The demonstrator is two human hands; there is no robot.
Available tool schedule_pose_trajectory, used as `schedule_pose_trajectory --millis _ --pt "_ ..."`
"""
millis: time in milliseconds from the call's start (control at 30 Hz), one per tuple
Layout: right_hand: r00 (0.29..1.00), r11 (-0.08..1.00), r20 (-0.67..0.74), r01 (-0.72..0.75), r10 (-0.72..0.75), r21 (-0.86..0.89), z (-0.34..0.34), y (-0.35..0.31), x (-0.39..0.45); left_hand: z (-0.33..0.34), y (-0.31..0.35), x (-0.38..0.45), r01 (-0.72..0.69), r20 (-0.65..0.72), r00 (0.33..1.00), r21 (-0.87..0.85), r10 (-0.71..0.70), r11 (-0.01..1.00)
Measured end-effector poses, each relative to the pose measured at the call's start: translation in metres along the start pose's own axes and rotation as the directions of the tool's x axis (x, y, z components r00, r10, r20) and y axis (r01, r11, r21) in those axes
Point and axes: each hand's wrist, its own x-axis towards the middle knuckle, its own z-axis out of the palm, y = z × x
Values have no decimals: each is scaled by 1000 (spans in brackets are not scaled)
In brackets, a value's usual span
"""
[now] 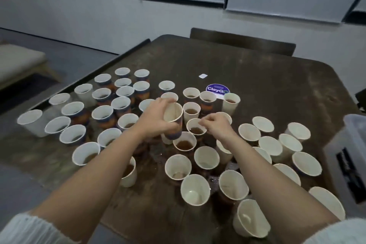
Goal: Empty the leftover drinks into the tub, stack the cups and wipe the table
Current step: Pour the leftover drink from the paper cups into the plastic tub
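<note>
A round purple sticker (217, 88) is lying on the table (267, 89), beyond the right hand (216, 126); it is showing white lettering "ClayG", its ending hidden by a cup (230, 103). Smaller print above is proving illegible.

matt paper cups (206, 157); worn, scuffed wooden table (257, 85).
</note>
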Motion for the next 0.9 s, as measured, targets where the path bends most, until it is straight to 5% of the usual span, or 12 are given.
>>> schedule_pose_trajectory --millis 133,333,500,900 --pt "999 911 -36 14 -31 -411 24 3 6 -3 -39 -10 47 79 995 150 -60 988" --pt "996 743 -58 -86 63 -664 46 20 15 17 -68 -12 -42 178 984 314 -16 948" --pt "977 677 -55 -182 204 -713 60 26 22 33 -82 -15 -121 203 978 427 35 896" --pt "976 708 -102 -209 191 -675 63 24 24 38 -98 -19 -138 265 964 466 10 874"
